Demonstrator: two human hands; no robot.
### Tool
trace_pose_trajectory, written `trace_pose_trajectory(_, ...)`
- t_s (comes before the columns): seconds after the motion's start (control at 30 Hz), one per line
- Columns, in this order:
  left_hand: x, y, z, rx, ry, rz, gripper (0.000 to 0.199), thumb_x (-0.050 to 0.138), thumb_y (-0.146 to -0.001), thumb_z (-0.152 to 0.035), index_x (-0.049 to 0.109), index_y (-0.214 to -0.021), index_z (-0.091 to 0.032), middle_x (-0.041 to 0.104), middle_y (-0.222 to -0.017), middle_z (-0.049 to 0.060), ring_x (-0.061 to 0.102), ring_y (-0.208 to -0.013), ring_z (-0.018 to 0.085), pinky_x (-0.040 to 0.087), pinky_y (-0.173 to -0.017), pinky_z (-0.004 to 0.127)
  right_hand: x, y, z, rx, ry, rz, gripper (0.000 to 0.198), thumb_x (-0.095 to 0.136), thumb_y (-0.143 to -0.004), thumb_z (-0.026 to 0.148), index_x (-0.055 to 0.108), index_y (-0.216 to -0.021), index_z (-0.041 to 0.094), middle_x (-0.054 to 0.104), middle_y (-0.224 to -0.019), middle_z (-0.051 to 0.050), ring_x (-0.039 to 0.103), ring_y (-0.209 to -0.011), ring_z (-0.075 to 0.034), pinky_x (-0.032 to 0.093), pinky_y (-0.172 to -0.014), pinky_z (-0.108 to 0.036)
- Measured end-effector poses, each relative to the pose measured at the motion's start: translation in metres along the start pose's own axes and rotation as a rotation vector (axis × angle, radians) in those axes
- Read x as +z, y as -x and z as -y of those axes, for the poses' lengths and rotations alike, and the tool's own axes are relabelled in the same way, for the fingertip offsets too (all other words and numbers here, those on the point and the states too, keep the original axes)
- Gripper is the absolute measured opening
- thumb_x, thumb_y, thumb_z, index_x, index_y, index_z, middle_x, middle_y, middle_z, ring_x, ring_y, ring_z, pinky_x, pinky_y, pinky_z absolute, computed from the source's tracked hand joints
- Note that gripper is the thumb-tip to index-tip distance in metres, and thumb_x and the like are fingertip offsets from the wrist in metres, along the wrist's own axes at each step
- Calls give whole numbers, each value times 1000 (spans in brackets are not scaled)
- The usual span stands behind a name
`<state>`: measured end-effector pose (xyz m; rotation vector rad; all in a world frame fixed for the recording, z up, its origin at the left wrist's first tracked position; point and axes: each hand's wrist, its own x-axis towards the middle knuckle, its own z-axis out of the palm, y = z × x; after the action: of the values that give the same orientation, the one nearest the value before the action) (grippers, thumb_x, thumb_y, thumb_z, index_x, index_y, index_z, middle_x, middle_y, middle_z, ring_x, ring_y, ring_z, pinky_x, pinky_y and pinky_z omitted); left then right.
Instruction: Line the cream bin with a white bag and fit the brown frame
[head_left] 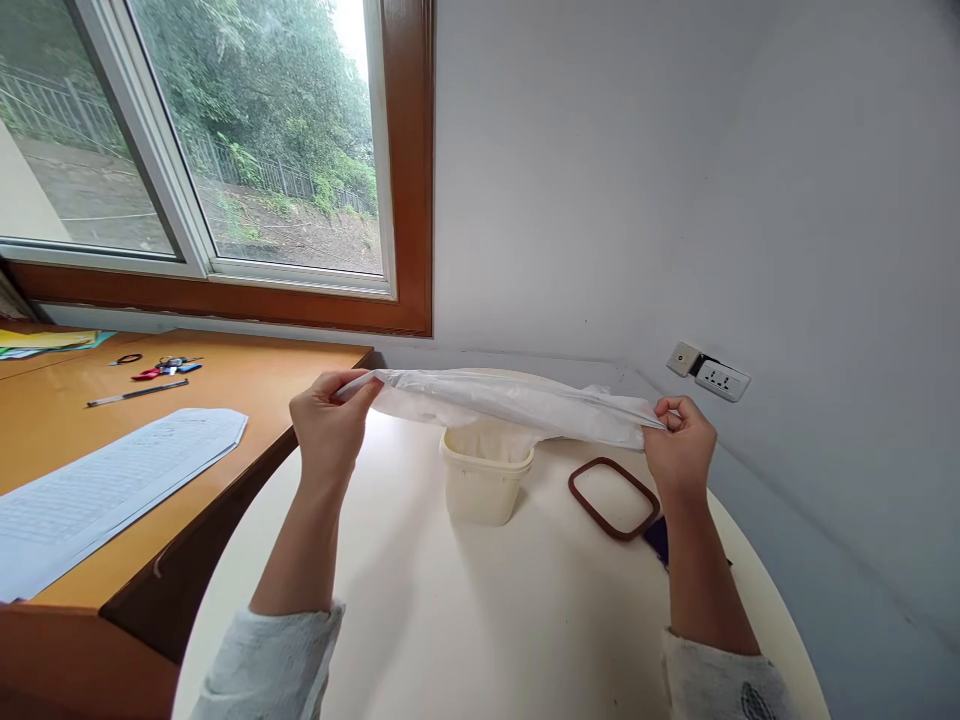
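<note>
A white translucent plastic bag (510, 400) is stretched sideways between my two hands. My left hand (328, 418) pinches its left end, and my right hand (681, 443) grips the right end with bent fingers. Below the bag a small cream-coloured bin (484, 490) stands upright on the table; the bag hangs over its back edge and hides part of the opening. Whether any of the bag lies inside the bin I cannot tell. To the right of the bin lies a brown rounded frame-like ring (615, 535), close to my right hand.
The round white table (450, 630) carries these things. A dark purple item (658, 541) is partly hidden by my right forearm. On the wooden desk (247, 375) at left are papers (112, 500), a pen (137, 393) and keys (169, 368). A wall with a socket (722, 380) stands behind.
</note>
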<state>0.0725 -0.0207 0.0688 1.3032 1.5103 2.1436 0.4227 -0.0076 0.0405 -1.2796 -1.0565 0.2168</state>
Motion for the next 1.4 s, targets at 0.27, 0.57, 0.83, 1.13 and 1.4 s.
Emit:
trace_pose_trajectory(0.27,-2,0,1,69,-53,36,31,63,-65,-25,37,-50,-17,25,-51,-7,24,-47,6,17,-43,22,-10,0,13,317,-213,502,45,64,-62,25,59,-107,24,62,-79,-1,53,-56,-12,40,-48,-23)
trace_pose_trajectory(0.57,4,2,-6,8,182,117,21,51,-64,-14,32,-58,-20,64,-83,3,60,-71,16,42,-57,24,-22,4,18,351,-461,836,42,65,-71,36,60,-110,21,64,-100,-9,59,-91,-23,48,-75,-34)
trace_pose_trajectory(0.83,6,4,-8,-12,178,142,17,45,-61,-9,44,-73,-21,57,-63,-1,52,-60,13,36,-50,21,-20,12,30,163,-583,942,73,74,-59,39,46,-126,29,48,-132,-8,44,-120,-28,38,-98,-45)
trace_pose_trajectory(1.13,-2,14,-29,32,-87,668,44,64,-67,-32,52,-109,-27,55,-89,2,52,-71,14,39,-52,20,-22,13,30,197,-548,851,55,63,-73,37,45,-124,27,49,-131,-10,51,-113,-26,48,-85,-41)
trace_pose_trajectory(1.4,-3,20,-37,63,-319,1123,18,57,-74,-38,60,-69,-21,45,-64,-1,40,-56,12,32,-46,21,-22,9,23,221,-507,762,54,66,-70,40,52,-119,24,60,-115,-12,55,-106,-27,49,-81,-39)
